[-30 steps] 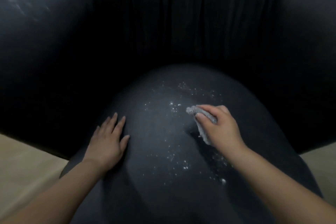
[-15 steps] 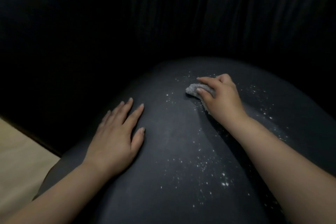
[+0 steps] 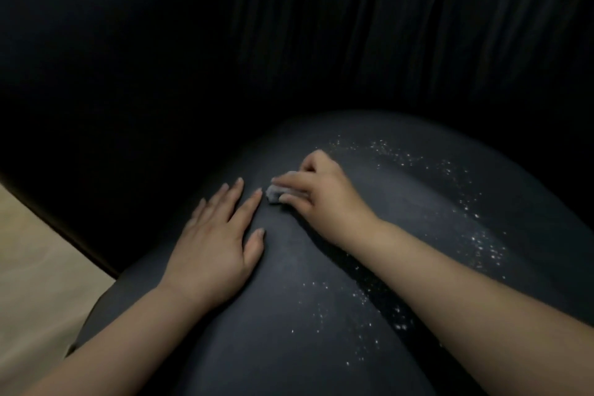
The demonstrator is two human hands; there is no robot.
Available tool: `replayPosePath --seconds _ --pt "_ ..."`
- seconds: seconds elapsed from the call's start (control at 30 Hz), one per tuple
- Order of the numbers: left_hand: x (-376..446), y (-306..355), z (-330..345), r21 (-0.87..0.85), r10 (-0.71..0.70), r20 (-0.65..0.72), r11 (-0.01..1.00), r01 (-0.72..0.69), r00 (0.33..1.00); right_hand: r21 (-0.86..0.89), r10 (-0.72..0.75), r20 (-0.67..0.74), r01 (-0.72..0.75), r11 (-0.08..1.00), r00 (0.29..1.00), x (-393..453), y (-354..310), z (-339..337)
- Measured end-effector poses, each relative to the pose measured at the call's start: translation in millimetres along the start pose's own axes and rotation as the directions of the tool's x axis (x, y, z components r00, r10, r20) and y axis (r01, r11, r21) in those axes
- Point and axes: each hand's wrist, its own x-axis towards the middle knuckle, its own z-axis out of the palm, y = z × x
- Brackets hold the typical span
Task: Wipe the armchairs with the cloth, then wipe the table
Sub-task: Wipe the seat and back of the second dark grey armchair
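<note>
I note the right hand (image 3: 324,193) gripping the balled cloth (image 3: 274,194) on the armchair seat (image 3: 289,315), left hand (image 3: 215,244) flat beside it; crumbs (image 3: 482,241) risk scattering floorward.

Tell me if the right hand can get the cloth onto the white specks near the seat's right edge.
Probably yes. The right hand grips the cloth on the seat cushion, and only bare cushion lies between it and the white specks.

A furnished sitting area, as I read it: dark upholstered armchair (image 3: 289,315) with pleated backrest (image 3: 321,42), standing on pale floor (image 3: 35,267); I cannot tell home from lounge.
</note>
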Motion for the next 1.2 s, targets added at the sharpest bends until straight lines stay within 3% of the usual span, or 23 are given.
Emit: replayPosePath --seconds 0.07,0.17,0.2,0.37,0.43,0.53,0.6,0.67,0.73,0.83,0.9,1.07,1.13,1.2 --pt "2 0 0 -0.008 -0.008 0.001 1.0 0.008 1.0 -0.056 0.028 0.008 -0.028 0.998 1.0 10 13 -10" --pt "1 2 0 -0.024 -0.008 -0.011 1.0 0.007 1.0 -0.026 0.291 -0.14 -0.297 0.954 0.946 25 39 -28" --pt "1 2 0 -0.028 -0.01 -0.014 1.0 0.01 1.0 -0.006 0.314 -0.152 -0.319 0.948 0.937 24 36 -25" --pt "3 2 0 -0.034 -0.014 -0.003 0.999 0.014 1.0 -0.027 -0.02 0.051 0.022 0.999 0.999 -14 -7 -4" --pt "2 1 0 -0.045 -0.012 0.001 0.999 0.012 1.0 -0.072 0.052 0.003 -0.052 0.996 0.999 -14 11 -22" --pt "1 3 -2 -0.075 -0.014 0.006 0.997 0.014 1.0 -0.028 0.313 -0.156 -0.321 0.947 0.937 -19 40 -47" --pt "4 7 -5 -0.118 -0.035 0.021 0.992 0.038 0.999 -0.006 0.283 -0.131 -0.286 0.958 0.95 -35 28 -40" --pt "6 11 -6 -0.146 -0.065 0.037 0.987 0.07 0.997 0.004 0.139 -0.032 -0.138 0.99 0.99 -57 5 -29" --pt "7 13 -6 -0.154 -0.075 0.043 0.985 0.08 0.996 -0.017 0.086 0.04 -0.085 0.996 0.996 -68 3 -39" --pt "7 12 -6 -0.143 -0.063 0.063 0.987 0.071 0.996 -0.122 0.269 -0.121 -0.283 0.951 0.956 -60 33 -68" --pt "7 12 -5 -0.133 -0.07 0.072 0.988 0.079 0.995 -0.055 0.353 -0.182 -0.368 0.928 0.918 -63 33 -68" --pt "6 19 -3 -0.136 -0.094 0.062 0.986 0.101 0.994 -0.025 0.044 0.036 -0.043 0.999 0.998 -95 -21 -38" --pt "7 17 -5 -0.147 -0.081 0.077 0.985 0.091 0.994 -0.124 0.091 0.005 -0.09 0.988 0.996 -84 1 -56" --pt "6 14 -7 -0.171 -0.052 0.089 0.983 0.067 0.995 -0.176 0.261 -0.124 -0.28 0.944 0.957 -75 28 -75"
